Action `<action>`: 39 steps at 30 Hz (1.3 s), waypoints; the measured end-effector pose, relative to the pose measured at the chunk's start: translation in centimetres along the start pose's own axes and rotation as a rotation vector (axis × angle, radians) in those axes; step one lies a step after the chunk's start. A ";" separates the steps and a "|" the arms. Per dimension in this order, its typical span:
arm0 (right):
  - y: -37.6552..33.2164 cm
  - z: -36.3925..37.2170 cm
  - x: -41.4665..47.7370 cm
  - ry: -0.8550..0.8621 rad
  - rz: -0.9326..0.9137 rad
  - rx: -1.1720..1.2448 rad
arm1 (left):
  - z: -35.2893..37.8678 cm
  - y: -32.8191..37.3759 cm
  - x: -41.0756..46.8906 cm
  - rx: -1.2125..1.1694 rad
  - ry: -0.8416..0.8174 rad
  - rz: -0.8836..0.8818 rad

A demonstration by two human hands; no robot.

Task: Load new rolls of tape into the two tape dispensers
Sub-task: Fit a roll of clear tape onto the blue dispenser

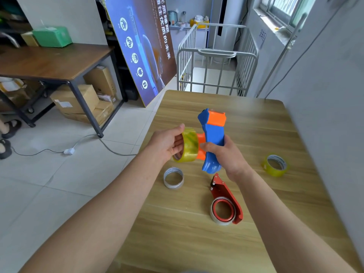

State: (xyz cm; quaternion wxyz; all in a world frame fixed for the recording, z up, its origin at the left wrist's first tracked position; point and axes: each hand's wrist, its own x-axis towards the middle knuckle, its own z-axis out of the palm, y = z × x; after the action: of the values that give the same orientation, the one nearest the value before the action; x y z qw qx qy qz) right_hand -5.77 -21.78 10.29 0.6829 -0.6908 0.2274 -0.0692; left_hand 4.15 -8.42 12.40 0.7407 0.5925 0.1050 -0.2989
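My right hand (222, 154) grips a blue and orange tape dispenser (213, 134) upright above the wooden table (256, 131). My left hand (169, 144) holds a yellowish roll of tape (190, 146) against the dispenser's orange hub on its left side. A red dispenser (228, 200) lies flat on the table nearer to me, with a nearly spent roll on its hub. Left of it lies an empty cardboard core (173, 177). A second yellowish roll (275, 165) lies at the right.
A grey wall or panel (334, 115) runs along the table's right edge. Beyond the far edge stands a white metal cart (216, 62). A blue poster board (141, 46), a dark desk (49, 62) with boxes under it and a floor cable (69, 150) are at the left.
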 end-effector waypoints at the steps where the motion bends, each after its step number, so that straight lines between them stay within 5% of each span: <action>1: 0.0 -0.1 0.1 -0.012 0.001 -0.010 | 0.1 0.0 0.1 -0.006 0.005 -0.013; 10: 0.7 0.2 0.4 -0.055 0.037 0.105 | 0.5 -0.6 0.5 0.123 0.046 -0.042; 15: 1.0 0.3 0.3 -0.058 0.053 0.149 | 0.0 -0.8 0.4 0.503 0.203 -0.094; 19: 0.8 0.4 0.4 -0.076 0.054 0.124 | -0.6 -0.5 -0.4 0.322 -0.021 -0.311; 39: 0.4 0.8 0.1 -0.275 0.063 0.229 | 0.0 -1.9 -0.4 0.463 -0.078 -0.216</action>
State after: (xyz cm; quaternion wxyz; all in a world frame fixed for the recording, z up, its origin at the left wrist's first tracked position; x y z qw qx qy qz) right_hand -5.43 -21.06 9.84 0.7837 -0.6039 0.1440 0.0221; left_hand 2.79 -8.55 11.06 0.5528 0.7195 0.0678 -0.4149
